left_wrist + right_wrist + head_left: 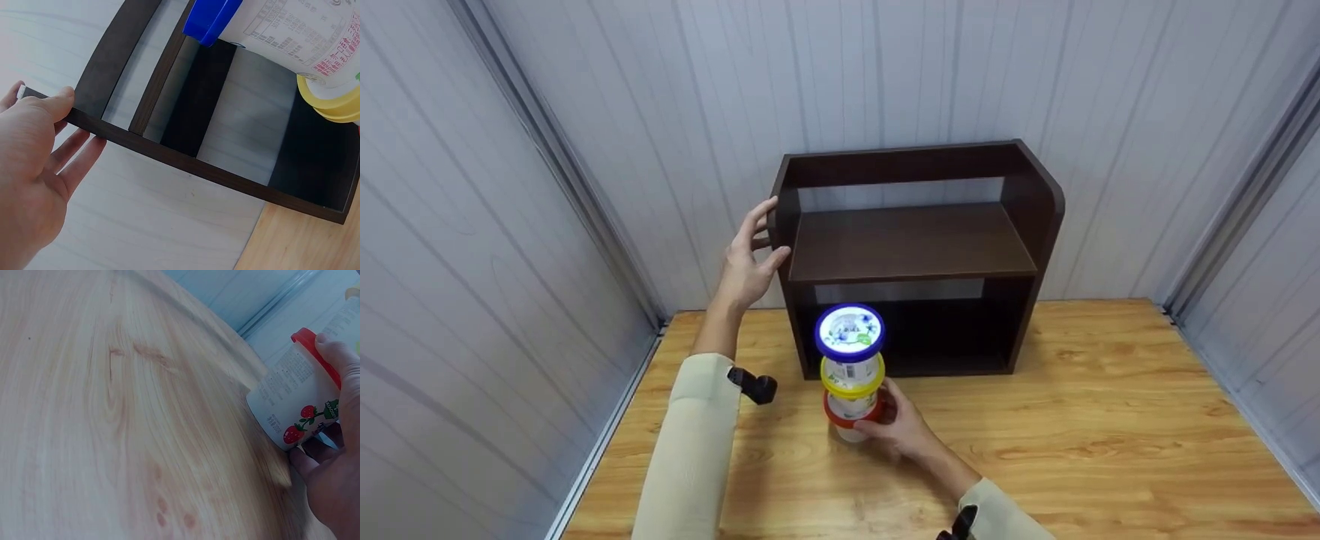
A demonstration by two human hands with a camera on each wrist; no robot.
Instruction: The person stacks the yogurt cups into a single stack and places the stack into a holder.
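Three white tubs stand stacked in front of the shelf's left part. A blue-lidded tub point(850, 332) point(292, 34) is on top, a yellow-lidded tub point(852, 389) point(332, 107) in the middle, and a red-lidded tub point(840, 418) point(292, 394) at the bottom, printed with strawberries. My right hand point(906, 430) point(337, 478) holds the bottom tub from the right, thumb by its red rim. With thumb and fingers on either side, my left hand point(745, 271) point(34, 174) grips the left side panel of a dark brown shelf point(915, 240) point(185, 163).
The shelf stands on a wood-grain table point(1132, 435) point(124, 439), near the pale panelled back wall point(885, 75). Side walls point(487, 285) rise at left and right. Black wrist cameras point(754, 385) are strapped over both light sleeves point(690, 450).
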